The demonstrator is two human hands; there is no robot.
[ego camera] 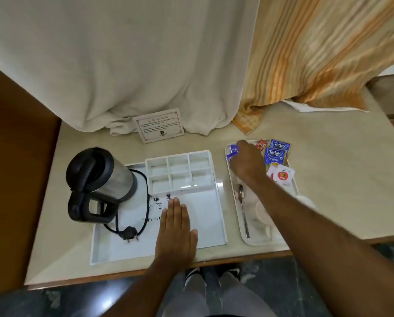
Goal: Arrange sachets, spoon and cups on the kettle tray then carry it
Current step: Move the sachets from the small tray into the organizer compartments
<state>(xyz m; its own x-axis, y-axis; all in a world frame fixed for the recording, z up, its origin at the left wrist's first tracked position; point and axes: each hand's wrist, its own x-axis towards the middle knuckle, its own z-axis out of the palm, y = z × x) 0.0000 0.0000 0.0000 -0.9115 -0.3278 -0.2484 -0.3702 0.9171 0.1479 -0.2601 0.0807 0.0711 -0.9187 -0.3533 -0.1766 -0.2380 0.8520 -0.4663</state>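
Hands first. We see the left hand [176, 227] flat and open, palm down, fingers together, resting on the bare floor of the white kettle tray [212, 216] near its front rim; the forearm comes in from the bottom edge of the view. The right hand [246, 162] reaches out over the smaller side tray [239, 216], arm nearly straight, fingers curled down around a purple sachet [233, 152] at the tray's far left corner. We take it as pinched, though the fingertips are hidden under the knuckles.

Kettle [100, 177] stands on the left of the kettle tray, its cord and plug [130, 234] looped in front. Six-cell divider [180, 171] at the tray's back, cells bare. Dark specks on the tray floor, nature unclear.

On the side tray: two blue Tetley sachets [274, 154], a red sachet [261, 144] partly behind the hand, white round creamer pods [281, 176], a spoon [242, 209] lying lengthwise. Pale cups [263, 212] lie largely under the right forearm; we cannot count them. Printed card [160, 125] on the surface [340, 179] is illegible.
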